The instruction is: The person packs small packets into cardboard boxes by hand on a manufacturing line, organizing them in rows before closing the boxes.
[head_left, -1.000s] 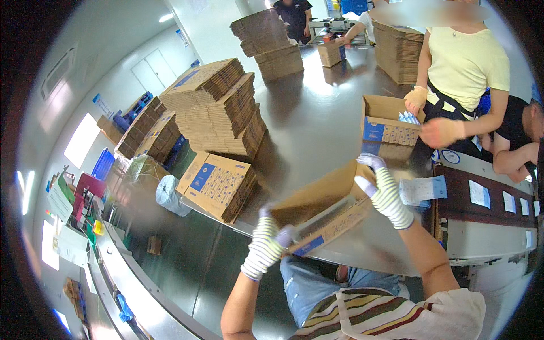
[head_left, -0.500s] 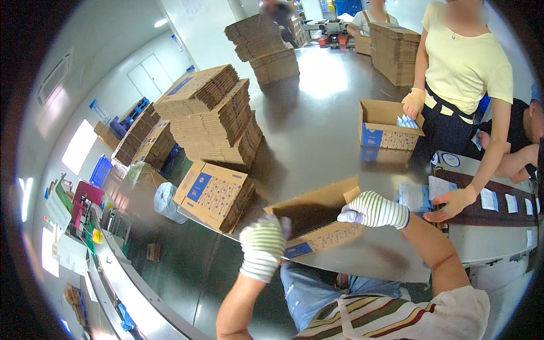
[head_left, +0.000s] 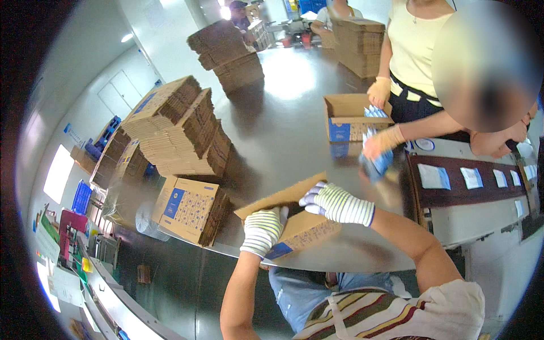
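Observation:
An open cardboard box (head_left: 309,233) with blue and printed sides stands at the table's near edge in front of me. My left hand (head_left: 264,231), in a striped white and green glove, grips its left end, fingers curled over the rim. My right hand (head_left: 339,204), gloved alike, holds the near wall toward the right, its fingertips reaching over the top edge into the opening. The inside of the box is mostly hidden by my hands and the near wall.
Flattened cartons lie in a low stack (head_left: 190,209), with a taller stack (head_left: 175,127) behind. Across the table, a co-worker in yellow holds blue-white packets (head_left: 378,156) beside an open carton (head_left: 340,129). A conveyor belt (head_left: 442,190) at right carries several packets.
My left hand has come in onto the box's left end, and its motion blur is gone. The co-worker's hand has moved from the conveyor toward the carton, carrying packets. The view has shifted right.

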The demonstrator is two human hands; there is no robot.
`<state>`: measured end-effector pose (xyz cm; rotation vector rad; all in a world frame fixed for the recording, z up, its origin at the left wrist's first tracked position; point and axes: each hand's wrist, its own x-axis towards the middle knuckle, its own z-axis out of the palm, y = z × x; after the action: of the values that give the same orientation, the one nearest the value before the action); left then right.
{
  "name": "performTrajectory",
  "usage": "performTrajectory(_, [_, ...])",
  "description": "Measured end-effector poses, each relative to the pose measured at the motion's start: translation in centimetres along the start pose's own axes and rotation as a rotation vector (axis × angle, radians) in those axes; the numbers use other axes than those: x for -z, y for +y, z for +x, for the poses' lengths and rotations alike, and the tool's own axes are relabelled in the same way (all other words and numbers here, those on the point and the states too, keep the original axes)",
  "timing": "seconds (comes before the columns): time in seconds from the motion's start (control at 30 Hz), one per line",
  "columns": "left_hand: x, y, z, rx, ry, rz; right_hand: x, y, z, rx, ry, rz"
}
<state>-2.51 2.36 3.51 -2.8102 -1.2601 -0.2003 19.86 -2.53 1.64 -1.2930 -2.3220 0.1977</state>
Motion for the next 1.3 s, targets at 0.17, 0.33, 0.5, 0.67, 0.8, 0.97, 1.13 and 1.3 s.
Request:
performTrajectory(0.17, [0.7,3.1,-1.2,-0.048,0.054,-0.132,0.6,-0.6,-0.9,0.012,0.049,0.008])
performTrajectory(0.33, [0.5,4.4,-2.5,-0.134,-0.083,-0.045,0.0,-1.3,-0.6,-0.107,0.005,-0.092])
performTrajectory(0.5, [1.2,4.8,-2.4,-0.085,-0.186,0.011,4.0,-6.1,-2.6,-0.130,0.224,-0.302])
performTrajectory(0.67, [2.1,4.9,-2.8,-0.064,-0.129,-0.157,5.3,-5.5,-7.2,-0.168,0.452,-0.090])
performTrajectory(0.8, [1.6,2.5,-4.3,0.110,0.155,-0.571,5.2,-4.2,-9.4,-0.326,0.550,0.074])
performTrajectory(0.97, [-0.1,6.1,-5.0,0.227,0.309,-1.365,6.8,-5.1,-7.3,-0.502,0.445,0.364])
performTrajectory(1.13, [-6.1,8.0,-6.3,0.338,-0.027,-1.280,6.4,-6.6,-4.6,-0.259,0.632,0.154])
performTrajectory(1.3, [-17.6,7.3,-8.7,0.378,-0.049,-1.787,2.8,-8.3,-2.1,-0.279,0.268,-0.097])
